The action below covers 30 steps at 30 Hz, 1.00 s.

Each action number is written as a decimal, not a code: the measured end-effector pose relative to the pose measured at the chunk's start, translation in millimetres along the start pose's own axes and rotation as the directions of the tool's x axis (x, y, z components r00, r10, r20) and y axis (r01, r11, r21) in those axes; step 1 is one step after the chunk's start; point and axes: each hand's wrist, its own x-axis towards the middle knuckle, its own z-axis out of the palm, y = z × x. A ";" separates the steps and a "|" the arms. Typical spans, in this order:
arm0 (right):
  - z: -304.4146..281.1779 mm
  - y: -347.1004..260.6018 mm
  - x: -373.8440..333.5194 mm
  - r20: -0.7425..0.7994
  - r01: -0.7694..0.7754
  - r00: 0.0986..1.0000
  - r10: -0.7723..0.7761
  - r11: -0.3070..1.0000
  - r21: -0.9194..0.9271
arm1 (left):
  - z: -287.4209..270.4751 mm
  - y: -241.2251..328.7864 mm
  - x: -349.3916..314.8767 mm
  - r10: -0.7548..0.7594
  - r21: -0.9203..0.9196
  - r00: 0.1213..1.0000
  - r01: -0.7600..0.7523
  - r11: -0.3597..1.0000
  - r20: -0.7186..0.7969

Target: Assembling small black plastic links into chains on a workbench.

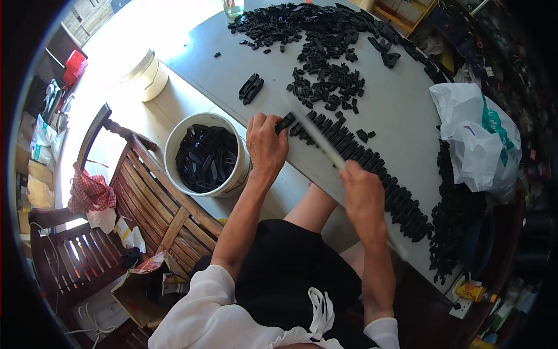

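Near the table's front edge, my left hand [266, 145] is closed on a small black plastic piece [285, 123], pinched between thumb and fingers. My right hand [361, 195] grips a long pale stick [318, 137], smeared by motion, whose far end reaches up past the black piece. Whether the stick touches that piece I cannot tell. Beneath the stick, a long row of black plastic pieces [381, 167] lies side by side along the edge of the grey table [401, 110]. A pair of similar black pieces [251, 89] lies apart, beyond my left hand.
A white bucket [170, 160] of black pieces stands left of my left forearm, by a slatted wooden chair [154, 186]. Loose black parts [325, 81] are heaped across the table's far side. A white plastic bag [465, 134] sits at the right. Another pale bucket [145, 78] stands farther back.
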 end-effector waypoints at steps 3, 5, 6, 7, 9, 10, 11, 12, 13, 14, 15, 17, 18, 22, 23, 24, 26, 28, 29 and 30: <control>-1.7 1.5 -1.2 -0.103 0.040 0.994 -0.038 0.999 0.023 | 1.6 1.7 3.1 0.002 -0.013 1.000 -0.002 1.000 -0.010; -14.9 0.8 -4.8 -0.130 0.034 0.991 -0.020 0.994 0.109 | -0.8 1.6 2.8 0.000 -0.014 1.000 0.000 1.000 -0.007; -20.4 1.5 -6.4 -0.156 0.028 0.988 0.002 0.981 0.193 | -1.6 0.5 2.5 -0.011 -0.007 1.000 0.011 1.000 0.000; -22.0 4.1 -9.0 -0.220 0.079 0.975 -0.027 0.970 0.232 | -0.9 0.3 2.2 -0.022 -0.002 1.000 0.022 1.000 0.005; -27.1 5.6 -12.9 -0.241 0.091 0.970 -0.022 0.957 0.276 | 0.6 0.8 2.3 -0.023 0.008 0.999 0.023 1.000 0.027; -28.9 6.2 -14.3 -0.263 0.104 0.965 -0.017 0.941 0.321 | 0.0 2.4 3.4 -0.022 0.020 0.999 0.021 1.000 0.050; -29.5 8.1 -15.7 -0.265 0.106 0.964 -0.019 0.941 0.321 | -1.6 4.7 4.5 -0.021 0.021 0.999 0.020 1.000 0.047; -29.5 10.4 -17.1 -0.253 0.089 0.967 -0.003 0.941 0.326 | -4.2 8.0 5.7 0.011 -0.023 0.992 -0.008 1.000 0.125; -29.5 12.5 -18.8 -0.242 0.070 0.970 0.013 0.942 0.329 | -5.4 10.9 6.7 0.047 -0.072 0.978 -0.033 0.997 0.202; -28.6 14.2 -20.9 -0.244 0.071 0.970 0.013 0.942 0.329 | -2.5 0.6 9.3 0.072 -0.115 0.976 -0.048 0.992 0.207; -27.2 16.1 -22.9 -0.242 0.075 0.970 0.007 0.941 0.331 | -2.7 -3.7 15.0 0.029 -0.009 0.995 -0.028 1.000 0.092; -25.4 16.3 -25.1 -0.239 0.083 0.971 0.000 0.938 0.336 | -9.3 -14.1 32.0 0.016 0.181 0.988 0.012 0.983 -0.153; -24.5 15.9 -25.6 -0.235 0.092 0.972 -0.015 0.943 0.319 | -10.8 -18.4 42.3 0.010 0.231 0.978 0.039 0.972 -0.209; -18.9 17.7 -27.1 -0.218 0.098 0.976 -0.026 0.939 0.329 | -6.2 -34.5 60.9 -0.014 0.350 0.978 0.088 0.933 -0.209; -17.7 18.8 -26.8 -0.222 0.099 0.975 -0.025 0.939 0.328 | -4.0 -35.7 61.8 -0.036 0.376 0.985 0.097 0.922 -0.166; -16.5 19.7 -26.6 -0.228 0.105 0.973 -0.028 0.937 0.333 | -2.2 -36.5 61.6 -0.033 0.374 0.985 0.095 0.923 -0.168; -15.0 20.3 -26.7 -0.225 0.102 0.974 -0.025 0.935 0.339 | -1.1 -36.3 54.2 0.002 0.334 0.983 0.060 0.941 -0.182; -16.2 20.0 -24.5 -0.194 0.083 0.981 -0.022 0.946 0.313 | -2.8 -32.4 44.7 -0.028 0.264 0.990 0.064 0.963 -0.138; -16.4 20.1 -23.8 -0.193 0.081 0.981 -0.021 0.947 0.311 | -4.1 -28.7 39.0 -0.052 0.191 0.994 0.070 0.979 -0.096; -16.5 19.9 -23.3 -0.202 0.086 0.979 -0.023 0.947 0.310 | -5.6 -23.3 31.6 -0.031 0.148 0.997 0.042 0.988 -0.077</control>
